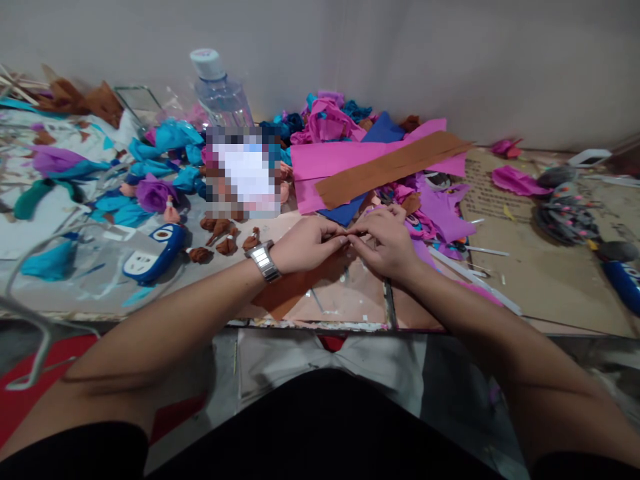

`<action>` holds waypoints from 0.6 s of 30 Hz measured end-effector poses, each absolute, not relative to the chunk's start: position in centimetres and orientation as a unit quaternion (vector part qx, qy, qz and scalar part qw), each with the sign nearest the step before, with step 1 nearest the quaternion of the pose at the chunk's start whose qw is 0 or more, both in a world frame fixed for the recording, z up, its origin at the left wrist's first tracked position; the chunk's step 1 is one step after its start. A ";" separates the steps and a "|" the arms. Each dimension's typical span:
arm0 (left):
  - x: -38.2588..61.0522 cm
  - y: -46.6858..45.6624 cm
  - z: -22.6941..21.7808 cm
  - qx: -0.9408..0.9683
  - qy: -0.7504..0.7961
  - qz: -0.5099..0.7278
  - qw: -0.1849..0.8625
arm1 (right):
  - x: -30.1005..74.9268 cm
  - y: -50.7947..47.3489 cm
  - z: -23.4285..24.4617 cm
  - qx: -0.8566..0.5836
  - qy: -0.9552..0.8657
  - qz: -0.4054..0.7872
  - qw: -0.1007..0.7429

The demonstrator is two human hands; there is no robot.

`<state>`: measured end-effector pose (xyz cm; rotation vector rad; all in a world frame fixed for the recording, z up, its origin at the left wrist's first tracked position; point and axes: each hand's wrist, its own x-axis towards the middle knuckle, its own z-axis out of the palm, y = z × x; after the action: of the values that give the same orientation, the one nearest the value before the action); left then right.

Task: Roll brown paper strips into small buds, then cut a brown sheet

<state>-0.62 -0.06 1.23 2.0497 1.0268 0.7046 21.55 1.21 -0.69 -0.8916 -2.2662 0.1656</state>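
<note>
My left hand [310,241], with a metal watch [265,261] on its wrist, meets my right hand [384,241] over the table's front part. Both are closed, thumbs and fingers pinching a small piece of brown crepe paper [341,233], mostly hidden by the fingers. Under my left wrist lies a flat brown sheet [283,297]. Left of that wrist are several twisted brown paper pieces [227,244]. Just beyond the hands, a long brown strip [390,168] rests across pink paper [320,160] and blue paper [345,212].
A clear bottle [223,100] with a white cap stands at the back beside a blurred-out patch. A blue-and-white power strip [156,253], blue paper pieces [117,208] and a purple paper flower [156,193] lie left. Cardboard [525,267] and a dark speckled bundle [565,213] lie right.
</note>
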 end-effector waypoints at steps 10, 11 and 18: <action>-0.7 0.3 1.2 0.762 0.342 0.260 0.484 | 21.6 1.0 -0.4 -0.330 -0.874 0.064 0.351; -0.7 0.4 1.3 0.759 0.336 0.257 0.495 | 21.6 1.0 -0.4 -0.331 -0.874 0.063 0.350; -1.0 0.5 2.2 0.739 0.319 0.232 0.546 | 21.6 0.9 0.0 -0.321 -0.882 0.043 0.343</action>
<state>-0.96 0.54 2.24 1.7526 0.7556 0.5512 21.58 0.95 -0.05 -0.8354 -2.2912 0.1127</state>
